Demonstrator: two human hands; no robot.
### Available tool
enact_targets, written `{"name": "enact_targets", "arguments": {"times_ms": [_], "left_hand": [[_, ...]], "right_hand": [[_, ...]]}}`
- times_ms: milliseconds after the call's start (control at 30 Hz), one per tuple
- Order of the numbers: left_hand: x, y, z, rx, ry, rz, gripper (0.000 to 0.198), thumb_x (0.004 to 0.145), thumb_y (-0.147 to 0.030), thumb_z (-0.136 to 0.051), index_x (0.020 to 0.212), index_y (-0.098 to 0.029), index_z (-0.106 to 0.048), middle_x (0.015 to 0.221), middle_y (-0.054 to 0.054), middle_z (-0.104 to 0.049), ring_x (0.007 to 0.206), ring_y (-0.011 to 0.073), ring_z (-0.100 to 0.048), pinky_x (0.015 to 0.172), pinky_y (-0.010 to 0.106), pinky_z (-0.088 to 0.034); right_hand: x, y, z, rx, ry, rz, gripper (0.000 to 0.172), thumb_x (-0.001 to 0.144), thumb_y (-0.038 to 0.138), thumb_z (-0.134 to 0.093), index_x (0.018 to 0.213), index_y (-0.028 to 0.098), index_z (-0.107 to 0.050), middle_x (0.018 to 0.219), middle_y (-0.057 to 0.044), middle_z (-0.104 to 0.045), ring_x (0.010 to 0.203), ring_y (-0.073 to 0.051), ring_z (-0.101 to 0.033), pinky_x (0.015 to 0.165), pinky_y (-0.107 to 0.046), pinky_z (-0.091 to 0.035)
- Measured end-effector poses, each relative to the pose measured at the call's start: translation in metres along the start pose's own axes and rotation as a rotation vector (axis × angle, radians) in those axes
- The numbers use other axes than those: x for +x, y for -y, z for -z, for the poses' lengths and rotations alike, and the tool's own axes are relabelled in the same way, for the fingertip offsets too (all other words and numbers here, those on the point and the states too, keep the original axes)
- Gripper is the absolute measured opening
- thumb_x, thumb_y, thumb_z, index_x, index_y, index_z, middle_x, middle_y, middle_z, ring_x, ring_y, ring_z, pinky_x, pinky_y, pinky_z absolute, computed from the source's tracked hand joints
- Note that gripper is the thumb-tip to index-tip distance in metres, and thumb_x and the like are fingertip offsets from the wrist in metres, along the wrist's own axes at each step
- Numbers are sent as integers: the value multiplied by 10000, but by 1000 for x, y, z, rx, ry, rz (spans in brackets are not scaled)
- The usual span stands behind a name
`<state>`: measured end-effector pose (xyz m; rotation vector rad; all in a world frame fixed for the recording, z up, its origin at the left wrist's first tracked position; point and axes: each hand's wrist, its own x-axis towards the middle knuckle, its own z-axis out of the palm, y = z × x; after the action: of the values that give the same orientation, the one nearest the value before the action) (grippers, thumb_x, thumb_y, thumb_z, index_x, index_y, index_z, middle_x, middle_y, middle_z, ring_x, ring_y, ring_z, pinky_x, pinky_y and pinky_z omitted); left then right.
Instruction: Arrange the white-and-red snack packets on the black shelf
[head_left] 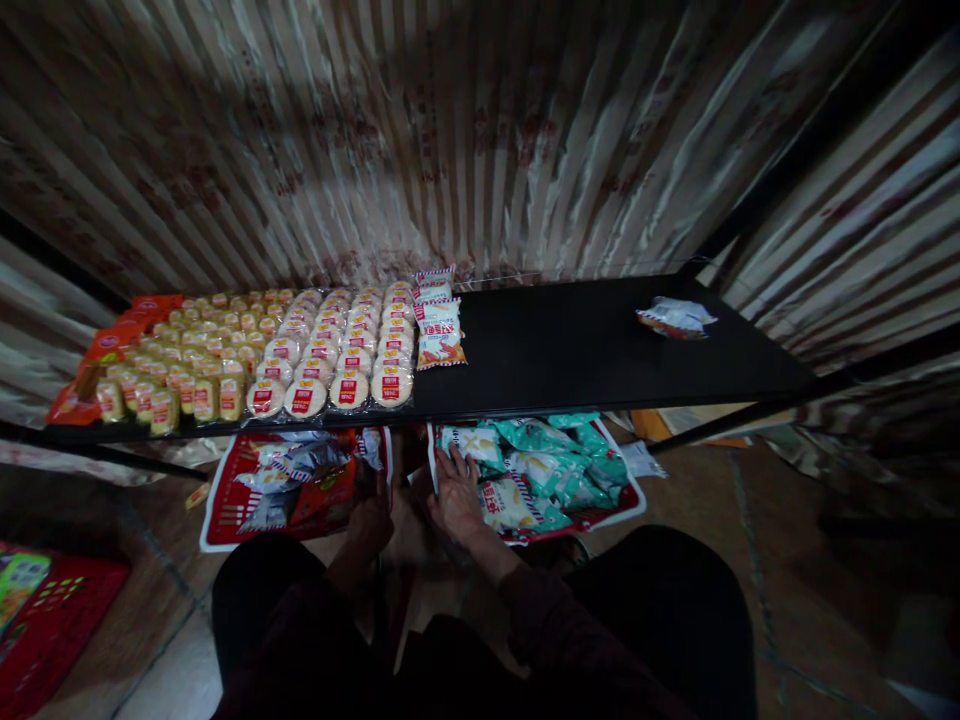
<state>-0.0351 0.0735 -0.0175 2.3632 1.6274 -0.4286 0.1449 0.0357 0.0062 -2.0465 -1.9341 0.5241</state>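
My left hand (370,520) rests at the right edge of a red bag (225,510) on the floor, full of striped snack packets; its fingers are hidden in shadow. My right hand (457,495) lies with fingers stretched on the left edge of a second bag (626,505) holding teal and white snack packs (547,470). Both bags sit under a black shelf (585,345). My dark-clad knees frame the hands from below.
On the shelf lie rows of round rice crackers (330,355), small yellow packs (180,375), orange packets (101,345), striped packets (439,325) and one loose packet (675,318) at the right. A striped curtain (450,130) hangs behind. A red crate (45,620) stands at floor left.
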Motion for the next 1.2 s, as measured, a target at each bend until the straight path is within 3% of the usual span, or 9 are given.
{"name": "enact_targets", "arguments": {"times_ms": [100, 267, 367, 533, 600, 700, 867, 1000, 1200], "left_hand": [[-3, -2, 7, -33, -31, -2, 735, 808, -132, -487, 1462, 11, -181, 1015, 212, -686, 924, 273, -671, 813, 368, -502], [-12, -13, 18, -76, -370, -33, 747, 803, -280, -548, 1437, -15, -254, 1403, 260, -439, 1343, 353, -369, 1079, 471, -329], [-18, -25, 21, -145, -527, -123, 604, 871, -267, -438, 1408, -24, -305, 1450, 241, -383, 1414, 329, -232, 1130, 484, -261], [-13, -49, 19, -335, -603, -293, 479, 904, -202, -354, 1373, -104, -367, 1450, 180, -407, 1436, 260, -191, 1132, 487, -292], [-7, -60, 17, -404, -592, -292, 439, 908, -212, -357, 1329, -105, -425, 1436, 176, -425, 1419, 264, -243, 1123, 488, -318], [0, -75, 18, -469, -510, -222, 408, 915, -232, -345, 1270, -97, -493, 1439, 180, -420, 1402, 281, -281, 1116, 486, -337], [-2, -97, 29, -511, -241, -223, 458, 911, -266, -379, 1326, -93, -466, 1448, 156, -422, 1387, 258, -319, 1141, 417, -316], [-10, -108, 34, -517, -193, -175, 475, 902, -261, -405, 1340, -83, -457, 1522, 160, -290, 1430, 283, -199, 1157, 424, -274], [-11, -113, 21, -569, -44, -155, 538, 895, -203, -395, 1416, -89, -326, 1573, 157, -120, 1403, 254, -283, 1091, 340, -382]], "right_hand": [[2, 4, 3, 3, 28, -10, 700, 762, 307, -550, 1395, 44, -408, 1514, -140, -328, 1442, -331, -113, 1163, -513, -77], [-4, -14, 35, 54, -48, 63, 494, 880, 363, -442, 1289, 110, -552, 1472, -130, -407, 1409, -281, -255, 1140, -448, -237], [-20, -53, 67, 118, -190, 43, 403, 932, 318, -333, 1144, 177, -645, 1300, -82, -591, 1292, -221, -439, 1110, -392, -314], [-52, -139, 109, 3, -463, -239, 347, 887, 320, -375, 1091, 190, -624, 1236, -130, -579, 1198, -282, -487, 1052, -467, -364], [-57, -163, 115, -38, -617, -299, 332, 851, 328, -407, 1031, 159, -628, 1136, -160, -599, 1096, -303, -530, 976, -484, -424], [-56, -174, 110, -33, -634, -194, 304, 837, 267, -393, 1019, 174, -618, 1013, -121, -627, 986, -261, -573, 915, -439, -475], [-44, -150, 86, -50, -564, -78, 342, 898, 320, -372, 1100, 182, -612, 1189, -126, -569, 1102, -258, -538, 974, -440, -447], [-40, -137, 77, -67, -525, -74, 456, 912, 420, -388, 1254, 159, -541, 1310, -141, -530, 1215, -278, -474, 1029, -468, -397], [-33, -133, 59, -140, -335, 72, 525, 913, 446, -396, 1337, 152, -490, 1388, -133, -500, 1342, -289, -358, 1040, -477, -377]]}}
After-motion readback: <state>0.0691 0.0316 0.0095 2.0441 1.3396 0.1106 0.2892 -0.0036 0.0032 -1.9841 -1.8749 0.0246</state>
